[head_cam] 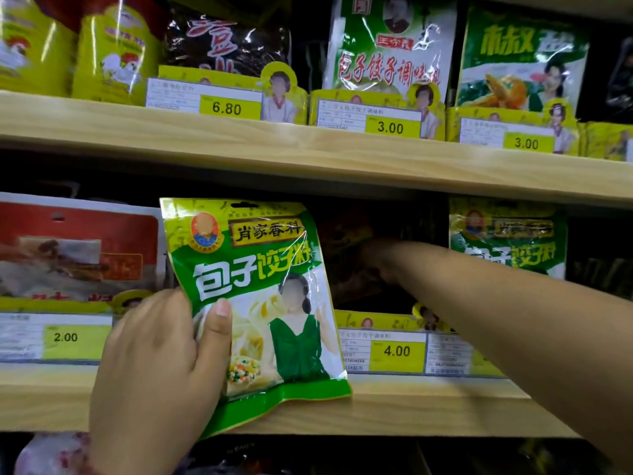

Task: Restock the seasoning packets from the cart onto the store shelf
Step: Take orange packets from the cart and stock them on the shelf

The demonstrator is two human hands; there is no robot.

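Left hand [150, 368] pinching green seasoning packet [253, 303] at its 8 o'clock corner, before lower shelf [411, 406]. Right hand [380, 258] deep in dark slot at 3 o'clock; grip state indeterminable. Risk: loose corner pinch, packet slipping; reaching arm toppling neighbouring packet [507, 238].

Green seasoning packet [260, 303] in left hand [154, 371]: glossy plastic film, creased, white glare streaks near top right corner. Lower shelf board [428, 411] under that hand: pale wood-grain finish, smooth, matt. Upper shelf board [308, 145] above hand: same light wood look. Price tag [397, 351] just right of held packet: matt yellow paper behind clear shiny plastic strip. Red packet [78, 248] left of hand: glossy film. Dark packet [226, 39] up top: shiny, crinkled wrap.
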